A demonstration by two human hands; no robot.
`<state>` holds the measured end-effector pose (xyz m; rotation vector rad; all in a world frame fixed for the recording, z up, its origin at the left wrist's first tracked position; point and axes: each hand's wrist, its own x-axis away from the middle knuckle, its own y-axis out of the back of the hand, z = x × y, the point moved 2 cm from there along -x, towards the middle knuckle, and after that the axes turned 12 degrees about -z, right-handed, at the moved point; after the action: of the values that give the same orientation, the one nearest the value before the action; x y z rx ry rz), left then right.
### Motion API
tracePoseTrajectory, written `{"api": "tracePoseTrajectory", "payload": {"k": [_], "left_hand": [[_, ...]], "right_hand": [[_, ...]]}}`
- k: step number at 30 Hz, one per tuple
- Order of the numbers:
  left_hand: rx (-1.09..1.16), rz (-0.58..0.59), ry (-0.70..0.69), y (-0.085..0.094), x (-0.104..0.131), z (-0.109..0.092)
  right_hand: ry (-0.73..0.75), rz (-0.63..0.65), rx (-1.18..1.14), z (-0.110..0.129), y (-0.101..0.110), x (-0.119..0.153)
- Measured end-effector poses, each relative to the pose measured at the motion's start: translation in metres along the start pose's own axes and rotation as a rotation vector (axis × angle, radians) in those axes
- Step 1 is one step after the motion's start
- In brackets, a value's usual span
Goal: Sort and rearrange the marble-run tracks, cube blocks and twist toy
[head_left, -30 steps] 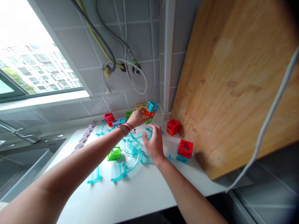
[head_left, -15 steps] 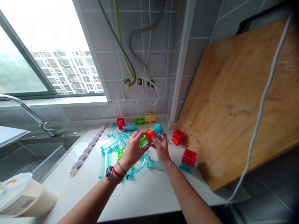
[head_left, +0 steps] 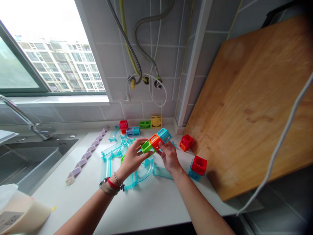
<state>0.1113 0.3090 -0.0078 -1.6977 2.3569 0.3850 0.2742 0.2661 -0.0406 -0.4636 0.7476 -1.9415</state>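
Observation:
Above the white counter, both hands grip a short row of joined hollow blocks [head_left: 155, 141]: green at the left end, orange in the middle, light blue at the right end. My left hand [head_left: 132, 157] closes its fingers and thumb around the green end. My right hand [head_left: 169, 157] holds the orange part from below, its thumb on the face. Under and behind my left hand lie translucent teal track pieces [head_left: 117, 148], some curved, some straight. Another flat teal piece [head_left: 162, 172] rests below my right hand. A green block by my left wrist is mostly hidden.
At the back stand a red block [head_left: 123, 126], a purple-and-blue pair [head_left: 133, 131], a green block [head_left: 145, 124] and a yellow one [head_left: 156, 121]. Red blocks [head_left: 186, 142] sit right, beside a leaning wooden board [head_left: 254, 104]. Left are a lilac zigzag strip [head_left: 87, 155], sink [head_left: 36, 163] and white container [head_left: 22, 209].
My left hand has shifted slightly left and the joined blocks are tilted so more of their row shows. My right hand keeps its hold. The camera view has shifted a little.

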Motion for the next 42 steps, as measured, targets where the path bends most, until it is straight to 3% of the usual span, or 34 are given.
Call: {"api": "tracePoseTrajectory", "payload": {"k": [5,10,12,14,16,20,28,35,42], "left_hand": [[-0.013,0.019,-0.011,0.012,-0.001,-0.002],[-0.087,-0.113,-0.029,0.026,-0.021,-0.012],[-0.076,-0.223,0.053,0.028,-0.040,-0.012],[0.074,-0.313,0.212,0.028,-0.063,-0.008],[0.341,-0.340,0.421,0.024,-0.086,0.000],[0.512,-0.330,0.579,0.017,-0.116,0.011],[0.638,-0.186,0.842,-0.008,-0.099,0.028],[0.536,-0.172,0.764,-0.014,-0.105,0.038],[0.258,-0.228,0.609,-0.002,-0.126,0.050]], "right_hand": [[-0.044,-0.109,-0.102,0.002,0.009,-0.008],[-0.045,-0.175,-0.093,0.004,0.012,-0.010],[-0.052,-0.170,-0.057,0.001,0.010,-0.008],[-0.059,-0.167,-0.029,-0.002,0.010,-0.007],[-0.062,-0.167,-0.016,-0.004,0.010,-0.008],[-0.055,-0.185,-0.014,-0.005,0.012,-0.010],[-0.112,-0.084,-0.083,0.001,0.004,-0.003],[-0.114,-0.126,-0.054,-0.001,0.005,-0.005],[-0.125,-0.143,-0.051,0.000,0.005,-0.004]]}}
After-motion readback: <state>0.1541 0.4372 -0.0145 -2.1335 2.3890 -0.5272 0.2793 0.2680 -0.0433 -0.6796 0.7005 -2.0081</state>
